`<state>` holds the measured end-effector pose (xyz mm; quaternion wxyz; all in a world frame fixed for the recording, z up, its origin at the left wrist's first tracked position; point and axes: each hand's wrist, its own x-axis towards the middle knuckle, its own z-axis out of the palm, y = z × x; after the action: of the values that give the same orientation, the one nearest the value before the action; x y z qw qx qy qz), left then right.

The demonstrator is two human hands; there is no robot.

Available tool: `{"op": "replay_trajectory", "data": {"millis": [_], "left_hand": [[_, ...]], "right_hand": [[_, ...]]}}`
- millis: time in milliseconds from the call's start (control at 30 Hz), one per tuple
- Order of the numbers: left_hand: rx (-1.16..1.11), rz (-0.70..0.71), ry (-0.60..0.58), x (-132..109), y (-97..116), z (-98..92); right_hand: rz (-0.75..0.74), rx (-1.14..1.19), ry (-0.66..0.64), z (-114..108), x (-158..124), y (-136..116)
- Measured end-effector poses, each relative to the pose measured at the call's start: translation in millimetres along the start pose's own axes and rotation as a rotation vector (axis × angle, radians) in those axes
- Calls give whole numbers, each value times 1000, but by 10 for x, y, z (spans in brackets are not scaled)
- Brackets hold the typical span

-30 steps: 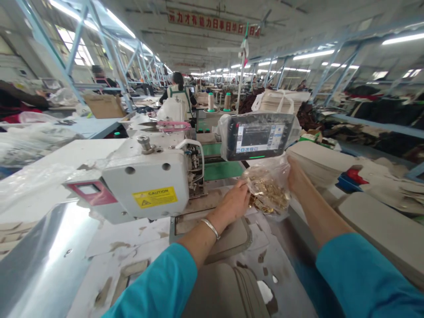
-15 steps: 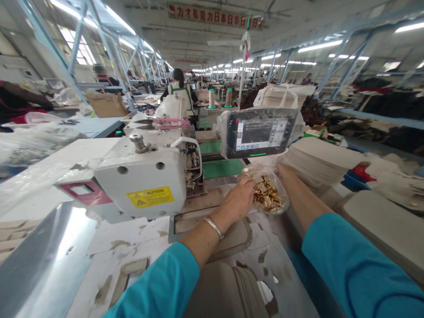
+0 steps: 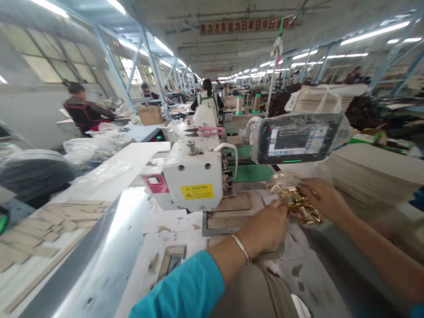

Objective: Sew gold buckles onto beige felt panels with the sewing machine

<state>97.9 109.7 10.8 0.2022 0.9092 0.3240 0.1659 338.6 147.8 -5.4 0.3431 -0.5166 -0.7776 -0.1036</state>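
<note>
A clear plastic bag of small gold metal pieces [image 3: 296, 204] sits low over the white work table [image 3: 155, 229], just right of the sewing machine [image 3: 192, 176]. My left hand [image 3: 266, 229], with a bangle on its wrist, has its fingers closed at the bag's near left edge. My right hand [image 3: 323, 198] grips the bag from the right, fingers curled over the plastic. Both sleeves are teal.
A touch-screen panel wrapped in plastic [image 3: 296, 138] hangs just above the bag. Stacks of beige cut pieces [image 3: 374, 170] lie to the right, more pieces [image 3: 43, 225] at the left. Pink scissors [image 3: 205, 130] rest on the machine. Other people work at tables behind.
The bag has come down from in front of the screen toward the table, with both hands still on it. The view has swung left, so everything sits further right in frame.
</note>
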Motion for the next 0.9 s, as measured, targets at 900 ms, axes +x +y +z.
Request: {"op": "replay_trajectory", "data": {"millis": [900], "left_hand": [[-124, -695, 287, -3530, -182, -833]], "right_hand": [[-80, 116, -264, 42, -508, -731]]}}
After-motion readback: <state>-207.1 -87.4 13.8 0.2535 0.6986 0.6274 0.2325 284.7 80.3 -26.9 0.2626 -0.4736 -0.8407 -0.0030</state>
